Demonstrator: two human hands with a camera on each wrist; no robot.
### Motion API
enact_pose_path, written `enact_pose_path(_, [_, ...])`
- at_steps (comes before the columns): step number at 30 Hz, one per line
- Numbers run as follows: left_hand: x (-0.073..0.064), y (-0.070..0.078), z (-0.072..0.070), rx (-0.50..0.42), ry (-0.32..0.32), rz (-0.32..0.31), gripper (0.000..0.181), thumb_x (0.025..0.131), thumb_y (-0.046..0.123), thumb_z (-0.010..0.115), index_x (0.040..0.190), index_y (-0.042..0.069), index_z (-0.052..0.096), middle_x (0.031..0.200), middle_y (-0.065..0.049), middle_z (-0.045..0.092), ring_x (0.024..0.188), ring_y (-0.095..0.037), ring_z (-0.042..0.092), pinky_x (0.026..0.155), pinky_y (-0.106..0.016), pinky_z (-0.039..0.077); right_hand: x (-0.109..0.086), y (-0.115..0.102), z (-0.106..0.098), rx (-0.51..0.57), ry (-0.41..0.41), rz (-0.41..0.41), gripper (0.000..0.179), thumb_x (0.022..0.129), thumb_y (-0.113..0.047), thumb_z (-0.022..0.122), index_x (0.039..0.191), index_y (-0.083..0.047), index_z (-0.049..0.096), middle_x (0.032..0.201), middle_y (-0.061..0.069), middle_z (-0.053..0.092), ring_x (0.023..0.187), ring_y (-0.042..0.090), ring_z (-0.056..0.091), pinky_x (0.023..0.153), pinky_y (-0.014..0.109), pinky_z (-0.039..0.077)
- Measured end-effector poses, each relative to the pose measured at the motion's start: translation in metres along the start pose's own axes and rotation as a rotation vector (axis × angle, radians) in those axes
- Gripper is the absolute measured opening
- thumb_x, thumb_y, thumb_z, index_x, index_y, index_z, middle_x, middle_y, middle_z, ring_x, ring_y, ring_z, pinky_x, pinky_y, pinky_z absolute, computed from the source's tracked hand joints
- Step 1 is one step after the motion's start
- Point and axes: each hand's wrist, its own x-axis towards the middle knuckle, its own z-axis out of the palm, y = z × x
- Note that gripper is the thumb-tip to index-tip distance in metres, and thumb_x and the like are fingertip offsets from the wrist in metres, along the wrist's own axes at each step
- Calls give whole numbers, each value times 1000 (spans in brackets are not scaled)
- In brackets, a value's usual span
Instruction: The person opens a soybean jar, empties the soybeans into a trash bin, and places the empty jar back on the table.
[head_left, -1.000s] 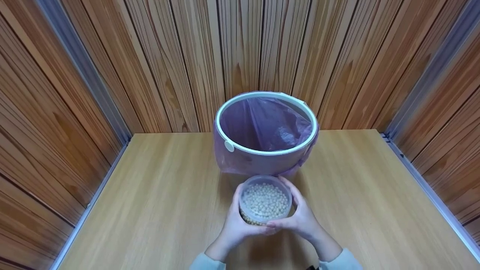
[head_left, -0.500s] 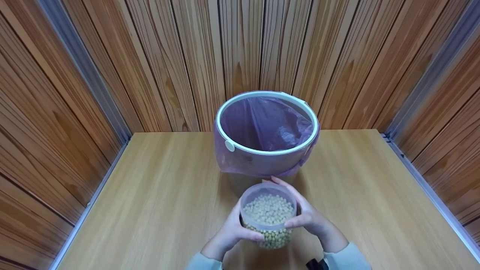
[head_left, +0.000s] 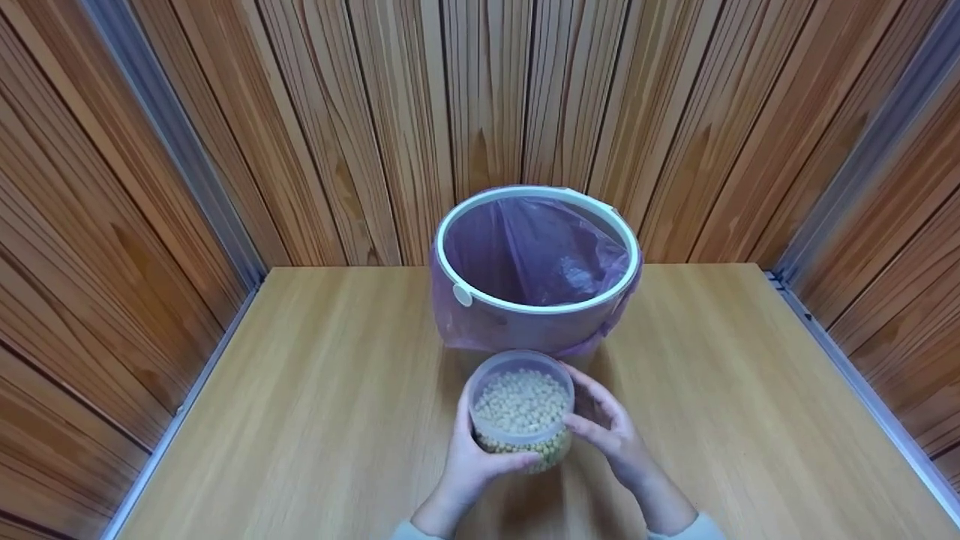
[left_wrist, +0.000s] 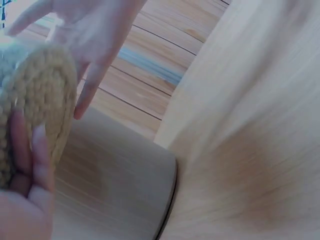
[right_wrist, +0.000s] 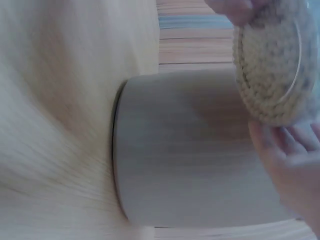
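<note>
A round clear plastic tub (head_left: 551, 450) of dried beans (head_left: 523, 400) is held above the table, in front of the bin. The beans look paler inside the rim than through the lower side. My left hand (head_left: 469, 457) grips the tub's left side, its thumb across the front; in the left wrist view its fingers (left_wrist: 42, 155) lie against the tub's bottom. My right hand (head_left: 615, 435) is at the tub's right side, thumb tip at the wall and forefinger near the rim. The left wrist view shows the right hand's fingers (left_wrist: 90, 87) straight and spread.
A bin (head_left: 536, 307) with a pale rim and a purple plastic liner (head_left: 517, 240) stands just beyond the tub. It rests on the wood-grain table (head_left: 337, 420), close to the plank back wall (head_left: 480, 112). Plank side walls (head_left: 97, 225) with metal strips flank the table.
The tub came down toward the person and tipped to show more of its side, then moved back up and slightly left. My right hand's grip has loosened and its fingers have straightened.
</note>
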Motion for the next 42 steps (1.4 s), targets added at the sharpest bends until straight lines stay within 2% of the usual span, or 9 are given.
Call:
enact_pose_path(4, [-2, -2, 7, 57, 68, 108, 123, 58, 12, 95, 155, 9, 19, 154, -17, 34, 139, -37, 35, 112, -49, 30, -4, 1, 14, -213, 115, -99, 70, 83, 9, 65, 146, 12, 35, 150, -4, 46, 134, 1, 45, 108, 15, 36])
enact_pose_path(8, [-4, -3, 13, 121, 112, 136, 122, 60, 13, 95, 155, 7, 19, 155, -18, 32, 140, -40, 33, 112, -55, 30, -6, 1, 25, -357, 183, -45, 100, 67, 0, 85, 152, 1, 32, 155, 14, 38, 136, 0, 40, 110, 17, 33])
enact_pose_path(14, [-6, -2, 15, 156, 99, 93, 121, 62, 13, 93, 155, 5, 16, 157, -20, 29, 142, -42, 32, 112, -56, 28, -2, -3, 33, -334, 224, 117, 114, 62, -5, 91, 155, -8, 26, 156, 15, 36, 138, 7, 37, 115, 57, 23])
enact_pose_path(18, [-7, -1, 13, 141, 61, 80, 121, 61, 11, 93, 155, 4, 18, 156, -20, 32, 141, -40, 34, 113, -55, 26, 0, -5, 32, -326, 233, 146, 112, 62, -4, 90, 154, -7, 26, 154, 13, 40, 135, 18, 40, 112, 61, 24])
enact_pose_path(23, [-3, 2, 6, 61, -32, 42, 117, 62, 13, 93, 155, 9, 22, 152, -16, 38, 136, -32, 39, 112, -47, 30, 2, -7, 25, -333, 206, 153, 105, 64, -6, 88, 152, -9, 30, 149, 9, 46, 130, 16, 47, 111, 45, 34])
enact_pose_path(26, [0, 4, 2, 13, -83, -37, 114, 65, 15, 92, 155, 10, 23, 151, -14, 40, 134, -28, 41, 111, -41, 32, 5, -8, 20, -317, 167, 163, 101, 66, -8, 86, 151, -10, 32, 146, 8, 49, 128, 18, 50, 107, 36, 38])
enact_pose_path(30, [2, 5, -6, -23, -150, -97, 110, 66, 18, 90, 154, 7, 25, 146, -14, 44, 129, -24, 45, 110, -38, 33, 7, -7, 12, -264, 71, 142, 94, 70, -13, 83, 150, -7, 33, 144, 13, 49, 126, 23, 51, 105, 36, 41])
enact_pose_path(35, [3, 5, -12, -106, -247, -96, 107, 66, 18, 88, 152, 0, 26, 136, -10, 51, 121, -19, 49, 107, -33, 37, 9, -5, 4, -132, -53, 67, 87, 77, -19, 77, 148, -1, 31, 140, 22, 50, 123, 23, 54, 102, 33, 46])
enact_pose_path(42, [0, 3, -9, -173, -241, -95, 108, 67, 20, 87, 151, -2, 24, 134, -5, 51, 120, -17, 49, 107, -31, 36, 13, -8, 3, -86, -77, 54, 84, 78, -25, 76, 146, 1, 34, 138, 16, 51, 122, 20, 54, 102, 31, 45])
